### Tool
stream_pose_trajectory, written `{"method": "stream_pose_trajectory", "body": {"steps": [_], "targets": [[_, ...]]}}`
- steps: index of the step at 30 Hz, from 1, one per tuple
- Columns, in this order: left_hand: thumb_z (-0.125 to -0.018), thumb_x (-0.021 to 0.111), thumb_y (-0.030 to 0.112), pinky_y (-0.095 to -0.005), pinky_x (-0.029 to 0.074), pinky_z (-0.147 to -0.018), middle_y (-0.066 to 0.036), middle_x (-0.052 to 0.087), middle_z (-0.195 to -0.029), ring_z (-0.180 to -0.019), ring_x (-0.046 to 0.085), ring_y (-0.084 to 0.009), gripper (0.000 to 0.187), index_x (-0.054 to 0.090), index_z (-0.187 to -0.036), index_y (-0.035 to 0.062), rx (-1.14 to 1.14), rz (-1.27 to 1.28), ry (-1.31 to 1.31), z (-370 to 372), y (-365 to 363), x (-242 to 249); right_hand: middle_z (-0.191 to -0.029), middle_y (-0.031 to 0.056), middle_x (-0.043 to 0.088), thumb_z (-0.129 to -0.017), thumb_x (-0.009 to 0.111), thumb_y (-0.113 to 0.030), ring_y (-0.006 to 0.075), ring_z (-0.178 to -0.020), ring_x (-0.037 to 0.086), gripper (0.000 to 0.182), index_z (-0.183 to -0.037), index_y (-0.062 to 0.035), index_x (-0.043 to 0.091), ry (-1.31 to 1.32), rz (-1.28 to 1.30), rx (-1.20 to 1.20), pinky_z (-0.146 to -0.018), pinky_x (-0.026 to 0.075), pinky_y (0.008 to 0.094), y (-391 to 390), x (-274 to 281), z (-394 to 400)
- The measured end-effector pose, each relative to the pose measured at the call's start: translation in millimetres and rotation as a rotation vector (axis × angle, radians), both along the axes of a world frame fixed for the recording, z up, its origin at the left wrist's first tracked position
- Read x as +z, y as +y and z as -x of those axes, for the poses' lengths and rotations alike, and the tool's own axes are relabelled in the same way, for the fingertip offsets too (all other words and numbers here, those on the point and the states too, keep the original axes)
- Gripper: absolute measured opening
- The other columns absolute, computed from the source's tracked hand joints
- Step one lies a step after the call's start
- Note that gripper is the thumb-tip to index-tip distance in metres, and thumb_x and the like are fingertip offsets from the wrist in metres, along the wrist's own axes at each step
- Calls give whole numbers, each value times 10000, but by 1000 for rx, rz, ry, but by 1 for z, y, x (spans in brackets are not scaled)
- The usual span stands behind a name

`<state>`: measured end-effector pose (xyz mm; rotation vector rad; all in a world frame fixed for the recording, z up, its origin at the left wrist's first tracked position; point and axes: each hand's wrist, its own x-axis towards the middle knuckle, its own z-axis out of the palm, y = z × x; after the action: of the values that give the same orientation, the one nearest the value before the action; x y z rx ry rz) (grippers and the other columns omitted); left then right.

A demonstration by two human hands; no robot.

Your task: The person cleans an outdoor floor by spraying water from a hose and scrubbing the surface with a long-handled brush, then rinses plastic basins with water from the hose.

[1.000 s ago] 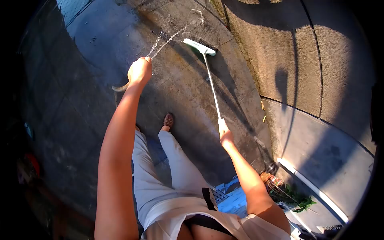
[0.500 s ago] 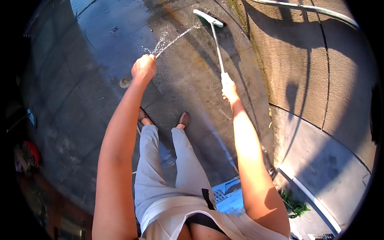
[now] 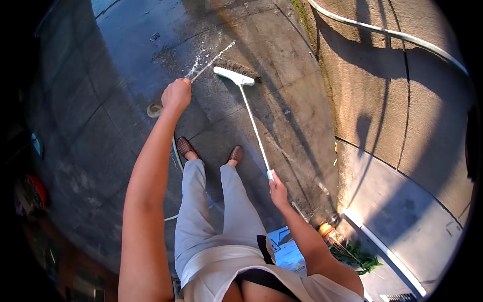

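In the head view my left hand (image 3: 177,94) is closed around the end of a hose (image 3: 177,157), which is mostly hidden behind my forearm. A split stream of water (image 3: 214,59) sprays from that fist over the paving. My right hand (image 3: 277,190) grips the upper end of a long white handle belonging to a floor brush (image 3: 234,76). Its pale head has dark bristles resting on the wet ground, just right of the stream. A round yellowish ring-shaped thing (image 3: 154,109) lies beside my left wrist.
Wet stone slabs (image 3: 115,151) surround my feet. A second length of pale hose (image 3: 397,34) crosses the concrete at the upper right. On the right are a white pipe (image 3: 385,251) and a green plant (image 3: 359,259). A red basin-like object (image 3: 36,191) stands at the left.
My right hand has drawn the floor brush back towards my body, and its head has come nearer and to the left. My left hand has shifted slightly down, still spraying.
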<state>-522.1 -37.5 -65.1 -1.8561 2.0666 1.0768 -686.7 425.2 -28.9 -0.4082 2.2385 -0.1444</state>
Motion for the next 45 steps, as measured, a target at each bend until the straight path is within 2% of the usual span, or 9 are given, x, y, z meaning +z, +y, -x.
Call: {"method": "stream_pose_trajectory", "body": {"steps": [3,9,19,22,25,33,35,40,45], "targets": [[-919,375,280,-496,460,-828,-238,634,-1004,-967,592,-415,374,632,-975,14,-13,21,6,-7,-5,6,-781,76,647,-954,472,-236,131,-539,552,413,-1328,-61,478,-86,159,-150,-521,449,318,-108,-43,44],[-917,360,271,-497,460,-834,-241,629,-1021,-975,587,-420,386,640,-964,9,37,48,-24,-27,-26,10,-613,41,542,-949,441,-420,145,-402,477,412,-1279,-183,507,-88,109,-159,-349,412,309,-318,-78,90],[-895,351,283,-484,447,-878,-241,620,-1071,-1019,576,-415,417,660,-982,17,165,0,-31,-68,-75,6,-736,247,624,-928,507,-270,399,-691,631,564,-1444,-250,280,-68,-69,235,-630,481,452,-77,11,-64],[-892,352,276,-485,445,-878,-231,624,-1070,-1023,576,-411,410,659,-992,24,176,-4,-45,-79,-86,5,-643,57,565,-923,537,-191,121,-486,511,511,-1411,-210,385,-224,86,-78,-477,452,327,-89,24,-89],[-894,352,316,-484,433,-885,-259,600,-1092,-1044,553,-426,437,638,-1016,9,196,-42,-22,-99,-93,1,-681,15,479,-948,496,-159,79,-380,360,507,-1422,-276,359,-325,70,-340,-318,296,244,-168,7,-76],[-904,344,284,-482,445,-885,-241,613,-1090,-1041,572,-405,422,642,-1025,10,226,31,-132,-166,-109,-1,-569,3,468,-929,496,-246,95,-401,434,414,-1334,-166,458,-166,167,-57,-340,374,271,-346,-60,-17],[-911,339,290,-482,446,-885,-246,612,-1087,-1037,575,-405,431,643,-1019,5,247,41,-163,-189,-116,-4,-592,18,489,-923,511,-247,119,-404,451,492,-1398,-204,395,-92,185,121,-355,389,291,-313,-56,-27],[-921,333,301,-487,452,-873,-248,623,-1053,-1011,587,-409,452,651,-981,-14,255,41,-209,-240,-132,5,-1144,250,591,-916,535,-227,365,-1073,586,520,-1409,-212,371,-200,19,230,-857,466,367,-135,15,-59],[-931,318,302,-492,456,-860,-245,630,-1027,-997,590,-415,468,647,-947,-30,259,98,-193,-272,-134,2,-1087,189,637,-908,558,-197,290,-922,644,493,-1382,-189,425,-221,33,365,-779,487,340,-98,57,-63]]}}
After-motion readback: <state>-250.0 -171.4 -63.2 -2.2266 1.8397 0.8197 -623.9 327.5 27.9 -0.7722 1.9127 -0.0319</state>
